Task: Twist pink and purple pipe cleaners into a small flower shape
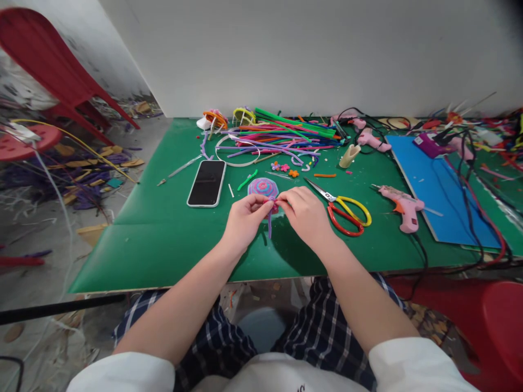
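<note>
Over the green table, a round spiral of pink, blue and purple pipe cleaner point(262, 188) shows just beyond my fingertips. My left hand point(247, 218) pinches a small pink-red pipe-cleaner piece point(275, 207) at the near edge of the spiral. From the other side, my right hand point(305, 213) closes thumb and forefinger on the same pink-red piece. A purple pipe-cleaner stem point(269, 226) hangs down below the fingers. The exact shape of the pinched piece is partly hidden by my fingertips. Scissors point(347, 212) with red and yellow handles lie right of my right hand.
A phone point(207, 183) lies to the left. Behind are a pile of pipe cleaners point(286, 136), a white ring point(237, 165) and small flowers point(293, 173). At right rest a pink glue gun point(402, 207) with its cord and a blue board point(449, 218). Red chair point(53, 60) stands left.
</note>
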The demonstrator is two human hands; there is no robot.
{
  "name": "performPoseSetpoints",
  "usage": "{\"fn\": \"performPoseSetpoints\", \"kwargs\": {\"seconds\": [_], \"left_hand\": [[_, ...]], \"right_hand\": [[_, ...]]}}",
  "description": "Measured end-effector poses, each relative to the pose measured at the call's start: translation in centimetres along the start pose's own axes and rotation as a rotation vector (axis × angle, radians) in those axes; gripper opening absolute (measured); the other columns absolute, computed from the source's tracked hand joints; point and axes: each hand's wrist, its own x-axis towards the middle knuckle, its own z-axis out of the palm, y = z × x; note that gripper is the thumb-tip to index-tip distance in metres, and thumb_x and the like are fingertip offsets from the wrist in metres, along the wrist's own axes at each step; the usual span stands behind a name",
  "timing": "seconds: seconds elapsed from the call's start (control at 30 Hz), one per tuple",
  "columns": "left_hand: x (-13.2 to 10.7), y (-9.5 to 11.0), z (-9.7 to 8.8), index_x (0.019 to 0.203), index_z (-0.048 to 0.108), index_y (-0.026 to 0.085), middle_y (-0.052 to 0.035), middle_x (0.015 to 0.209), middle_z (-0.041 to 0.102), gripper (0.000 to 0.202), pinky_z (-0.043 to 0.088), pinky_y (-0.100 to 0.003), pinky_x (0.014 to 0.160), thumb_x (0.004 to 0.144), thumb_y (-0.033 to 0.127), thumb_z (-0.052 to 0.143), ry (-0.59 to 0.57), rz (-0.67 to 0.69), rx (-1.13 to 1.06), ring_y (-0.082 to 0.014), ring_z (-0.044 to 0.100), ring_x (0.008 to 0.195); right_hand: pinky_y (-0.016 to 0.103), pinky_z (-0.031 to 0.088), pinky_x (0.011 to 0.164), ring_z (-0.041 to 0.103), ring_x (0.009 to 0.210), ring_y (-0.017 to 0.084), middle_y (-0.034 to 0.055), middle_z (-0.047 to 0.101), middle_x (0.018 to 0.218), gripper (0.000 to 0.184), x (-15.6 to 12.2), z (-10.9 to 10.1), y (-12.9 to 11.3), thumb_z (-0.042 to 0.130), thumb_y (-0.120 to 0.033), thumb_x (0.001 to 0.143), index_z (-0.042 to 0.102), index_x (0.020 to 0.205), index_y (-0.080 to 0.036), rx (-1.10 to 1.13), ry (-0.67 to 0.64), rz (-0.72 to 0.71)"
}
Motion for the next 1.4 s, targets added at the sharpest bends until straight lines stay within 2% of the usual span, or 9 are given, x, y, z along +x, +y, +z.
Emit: {"fn": "performPoseSetpoints", "kwargs": {"seconds": [0.27, 0.5, 0.63, 0.83, 0.97, 1.07, 1.27, 1.4], "left_hand": [[-0.1, 0.0, 0.1, 0.070, 0.062, 0.014, 0.0005, 0.062, 0.064, 0.017, 0.046, -0.023, 0.062, 0.064, 0.028, 0.068, 0.037, 0.038, -0.016, -0.0108, 0.059, 0.061], [-0.1, 0.0, 0.2, 0.073, 0.062, 0.014, 0.0006, 0.064, 0.064, 0.016, 0.046, -0.023, 0.063, 0.064, 0.026, 0.069, 0.067, 0.051, -0.096, -0.0101, 0.060, 0.061], [-0.1, -0.1, 0.2, 0.074, 0.063, 0.014, 0.0010, 0.066, 0.064, 0.018, 0.046, -0.021, 0.063, 0.063, 0.026, 0.070, 0.083, 0.037, -0.120, -0.0088, 0.059, 0.062], [-0.2, 0.0, 0.3, 0.072, 0.063, 0.014, 0.0009, 0.064, 0.064, 0.014, 0.047, -0.021, 0.061, 0.063, 0.023, 0.069, 0.125, 0.108, -0.068, -0.0098, 0.059, 0.060], [-0.1, -0.1, 0.3, 0.073, 0.063, 0.014, 0.0013, 0.064, 0.065, 0.013, 0.048, -0.022, 0.061, 0.064, 0.022, 0.068, 0.132, 0.117, -0.077, -0.0099, 0.060, 0.059], [-0.1, -0.2, 0.2, 0.073, 0.063, 0.015, 0.0012, 0.064, 0.065, 0.013, 0.048, -0.022, 0.061, 0.064, 0.022, 0.068, 0.134, 0.139, -0.047, -0.0101, 0.060, 0.060], [-0.3, -0.3, 0.1, 0.076, 0.064, 0.017, 0.0007, 0.070, 0.066, 0.011, 0.049, -0.022, 0.064, 0.067, 0.022, 0.065, 0.126, 0.262, 0.145, -0.0110, 0.061, 0.064], [-0.5, -0.3, 0.2, 0.078, 0.064, 0.017, -0.0001, 0.072, 0.066, 0.011, 0.049, -0.025, 0.067, 0.069, 0.024, 0.064, 0.144, 0.313, 0.242, -0.0122, 0.062, 0.066]], "right_hand": [[0.031, 0.037, 0.068, 0.049, 0.077, 0.018, 0.0061, 0.061, 0.077, 0.021, 0.0, 0.1, -0.1, 0.040, -0.025, 0.087, 0.058, 0.080, -0.016, -0.067, 0.040, -0.046], [0.029, 0.039, 0.071, 0.050, 0.076, 0.016, 0.0024, 0.061, 0.076, 0.015, -0.3, 0.5, -0.9, 0.046, -0.026, 0.085, 0.056, 0.078, -0.019, 0.139, 0.152, 0.095], [0.029, 0.039, 0.072, 0.050, 0.076, 0.016, 0.0020, 0.062, 0.076, 0.014, -0.5, 1.1, -1.3, 0.047, -0.026, 0.085, 0.056, 0.077, -0.018, 0.135, 0.223, 0.137], [0.033, 0.037, 0.077, 0.050, 0.081, 0.018, 0.0036, 0.065, 0.080, 0.014, -0.6, 1.4, -1.1, 0.047, -0.025, 0.084, 0.059, 0.081, -0.018, -0.010, 0.281, 0.042], [0.033, 0.035, 0.079, 0.050, 0.082, 0.018, 0.0039, 0.065, 0.080, 0.014, -0.5, 1.2, -0.8, 0.047, -0.024, 0.084, 0.060, 0.083, -0.019, -0.067, 0.262, -0.027], [0.034, 0.035, 0.080, 0.050, 0.083, 0.018, 0.0039, 0.064, 0.081, 0.016, -0.4, 0.9, -0.9, 0.045, -0.026, 0.085, 0.059, 0.082, -0.019, -0.068, 0.216, -0.026], [0.032, 0.036, 0.072, 0.050, 0.078, 0.018, 0.0044, 0.062, 0.077, 0.018, -0.2, 0.1, -1.3, 0.044, -0.027, 0.085, 0.058, 0.077, -0.018, 0.055, 0.057, 0.140], [0.028, 0.038, 0.068, 0.051, 0.073, 0.016, 0.0017, 0.061, 0.072, 0.015, -0.1, -0.1, -1.3, 0.048, -0.026, 0.082, 0.057, 0.073, -0.019, 0.268, 0.036, 0.242]]}}
